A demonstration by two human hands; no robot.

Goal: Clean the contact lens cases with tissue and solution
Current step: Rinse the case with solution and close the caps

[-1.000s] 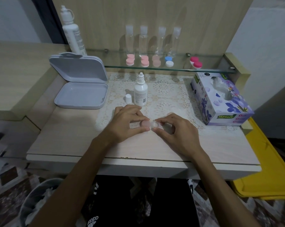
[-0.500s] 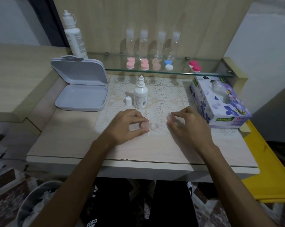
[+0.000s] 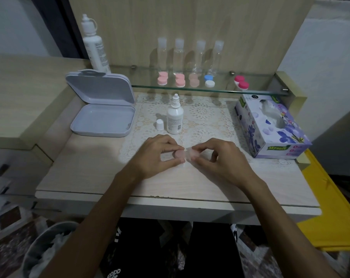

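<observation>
a: two hands meet over the lace mat on the pale wood-grain tabletop. the left hand pinches the round pink cap end of a small contact lens case between thumb and fingers.

b: and the right hand?

a: its fingers curl round the clear, glossy other end. that part is blurred and mostly hidden. behind stand a white plastic dropper bottle, its loose cap, and a floral cardboard tissue box.
</observation>
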